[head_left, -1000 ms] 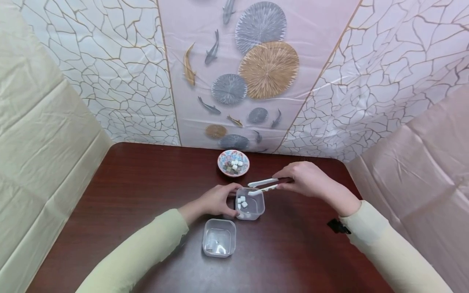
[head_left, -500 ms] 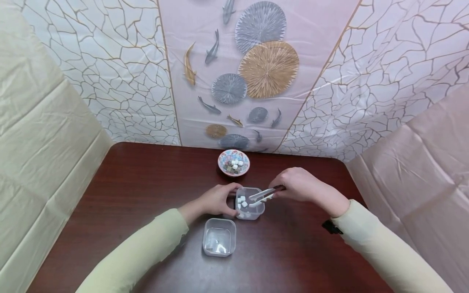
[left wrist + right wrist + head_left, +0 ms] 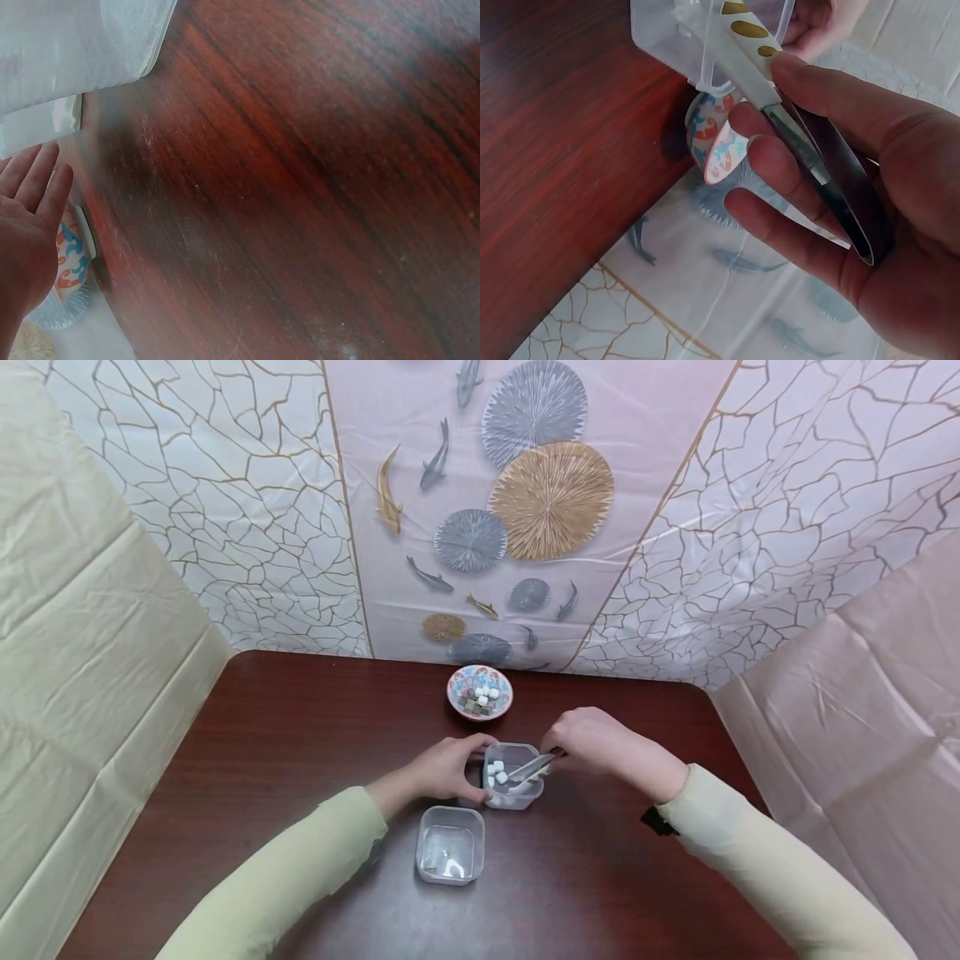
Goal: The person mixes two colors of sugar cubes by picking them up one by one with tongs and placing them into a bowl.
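Observation:
In the head view my left hand (image 3: 448, 770) holds the left side of a clear plastic container (image 3: 531, 799), thumb toward the front and fingers toward the back. Several small white cubes (image 3: 500, 777) lie in its left part. My right hand (image 3: 592, 739) pinches a pair of small tongs (image 3: 534, 766), their white tips reaching down inside the container, right of the cubes. The right wrist view shows the tongs' gold-spotted white arm (image 3: 746, 56) and dark metal bend (image 3: 832, 180) between thumb and fingers. What lies between the tips is too small to make out.
A patterned bowl (image 3: 454, 703) with white and brown cubes stands behind the container. A second clear container (image 3: 450, 846), with a small brownish piece inside, stands nearer on the dark wooden table (image 3: 300, 735). Patterned cloth (image 3: 480, 568) hangs along the back edge.
My right hand has moved left and down, bringing the tong tips from above the container's rim down into it, and the tong arms have come closer together. The left hand stays on the container.

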`<move>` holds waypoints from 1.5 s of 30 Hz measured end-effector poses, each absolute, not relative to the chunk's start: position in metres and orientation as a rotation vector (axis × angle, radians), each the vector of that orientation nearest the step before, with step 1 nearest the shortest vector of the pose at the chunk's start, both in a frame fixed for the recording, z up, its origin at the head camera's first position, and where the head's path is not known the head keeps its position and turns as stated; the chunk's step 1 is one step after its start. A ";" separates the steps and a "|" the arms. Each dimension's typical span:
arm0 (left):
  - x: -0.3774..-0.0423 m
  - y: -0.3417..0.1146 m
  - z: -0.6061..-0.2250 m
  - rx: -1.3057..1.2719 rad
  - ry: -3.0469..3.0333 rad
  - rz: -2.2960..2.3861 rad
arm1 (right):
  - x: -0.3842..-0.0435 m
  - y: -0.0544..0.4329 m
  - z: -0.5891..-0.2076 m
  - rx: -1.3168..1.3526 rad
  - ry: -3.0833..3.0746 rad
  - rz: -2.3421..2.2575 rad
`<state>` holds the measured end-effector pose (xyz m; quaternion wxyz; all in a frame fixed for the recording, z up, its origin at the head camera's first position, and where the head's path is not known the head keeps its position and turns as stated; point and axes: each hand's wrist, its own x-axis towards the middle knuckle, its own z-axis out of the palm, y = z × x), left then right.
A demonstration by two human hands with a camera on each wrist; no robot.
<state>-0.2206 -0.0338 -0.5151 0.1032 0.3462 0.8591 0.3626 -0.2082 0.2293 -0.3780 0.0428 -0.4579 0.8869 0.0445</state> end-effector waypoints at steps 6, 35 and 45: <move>-0.220 -0.033 -0.516 1.024 2.544 1.066 | -0.206 0.223 -0.380 -1.360 2.729 0.152; -0.219 -0.034 -0.512 1.028 2.523 1.098 | -0.202 0.236 -0.388 -1.437 2.853 0.069; -0.218 -0.033 -0.512 1.021 2.523 1.099 | -0.204 0.234 -0.402 -1.438 2.841 0.094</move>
